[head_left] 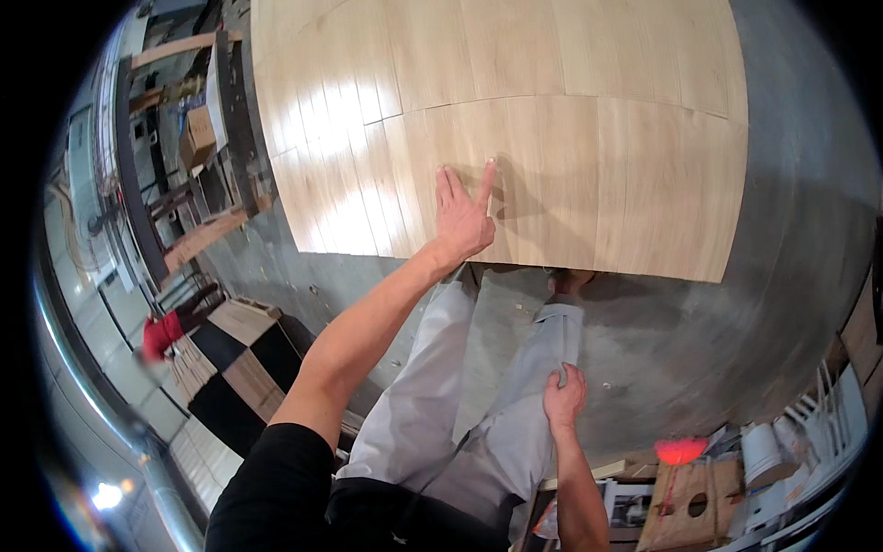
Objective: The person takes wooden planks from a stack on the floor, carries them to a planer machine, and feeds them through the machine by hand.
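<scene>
My left hand (465, 219) lies palm down on a light wood-grain panel (552, 184), near its close edge. Its fingers are stretched out and spread, with a shadow beside them, and nothing is held. The panel is marked with seams like rows of planks, and glare whitens its left part. Lower right, my right hand (564, 397) rests against the right leg of my grey trousers (520, 386). Its fingers are loosely bent, the thumb stands apart, and no object shows in it. My feet are mostly hidden beneath the panel's near edge.
Grey concrete floor (791, 212) surrounds the panel. At left stand a dark frame rack (138, 166), a cardboard box (198, 136) and a stack of wood and black pieces (235, 354). Lower right hold a white bucket (765, 455), a red-orange object (682, 450) and a board with holes (685, 515).
</scene>
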The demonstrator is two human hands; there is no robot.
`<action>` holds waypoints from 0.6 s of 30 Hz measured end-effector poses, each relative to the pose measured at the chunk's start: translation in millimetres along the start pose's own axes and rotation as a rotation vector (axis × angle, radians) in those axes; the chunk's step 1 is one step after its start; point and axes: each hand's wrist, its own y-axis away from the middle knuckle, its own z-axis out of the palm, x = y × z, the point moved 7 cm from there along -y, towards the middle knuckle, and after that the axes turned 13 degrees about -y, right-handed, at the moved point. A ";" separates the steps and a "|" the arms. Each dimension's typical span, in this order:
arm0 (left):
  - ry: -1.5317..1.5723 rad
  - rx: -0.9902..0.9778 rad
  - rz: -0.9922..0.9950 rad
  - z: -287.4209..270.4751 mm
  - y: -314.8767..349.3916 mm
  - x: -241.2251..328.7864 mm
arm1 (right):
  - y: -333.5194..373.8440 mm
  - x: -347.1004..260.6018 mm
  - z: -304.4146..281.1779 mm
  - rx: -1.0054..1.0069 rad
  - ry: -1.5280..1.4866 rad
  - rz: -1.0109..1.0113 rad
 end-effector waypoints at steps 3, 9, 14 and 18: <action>0.001 0.000 -0.041 4.8 0.9 -0.3 | -10.4 1.0 -13.4 -0.048 0.009 -0.006; -0.003 -0.095 -0.139 -0.5 -2.7 8.3 | -22.8 4.3 -22.8 -0.103 0.127 -0.038; -0.221 0.107 0.050 -19.6 -6.3 7.1 | -23.4 -1.8 -21.0 -0.108 0.125 -0.019; -0.596 0.140 0.432 -42.0 -20.0 25.5 | -20.1 2.8 -17.4 -0.086 0.113 -0.036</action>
